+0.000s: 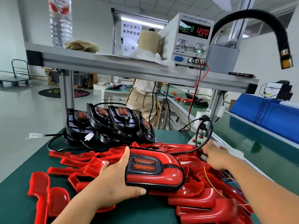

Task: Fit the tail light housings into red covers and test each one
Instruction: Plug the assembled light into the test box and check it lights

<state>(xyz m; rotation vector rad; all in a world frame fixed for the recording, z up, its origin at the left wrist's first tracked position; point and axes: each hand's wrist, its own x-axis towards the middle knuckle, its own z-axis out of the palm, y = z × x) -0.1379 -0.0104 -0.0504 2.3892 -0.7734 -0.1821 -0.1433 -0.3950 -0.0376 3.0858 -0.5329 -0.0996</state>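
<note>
- The left hand (116, 180) grips an assembled tail light (153, 175), a black housing seated in a glossy red cover. The thumb lies over the top edge and the fingers (141, 191) curl under the bottom edge.
- The tail light is held face up just above a loose pile of red covers (77, 160), which spreads over the green worktop (21, 188).
- The right hand (216, 157) reaches across the right side of the pile, at the low end of a looping black cable (210, 131). Whether its fingers hold the cable end I cannot tell.
- A small switch box (194, 140) with a red and a green button sits just beyond the right hand.
- A stack of black housings (113, 122) with orange lenses leans together at the far edge of the worktop, behind the covers, trailing wires with white plugs.
- On the shelf (113, 63) above stands a power supply (191, 46). Its display reads 12.00 in red and a small green figure beside it, and red and black leads drop from its terminals.
</note>
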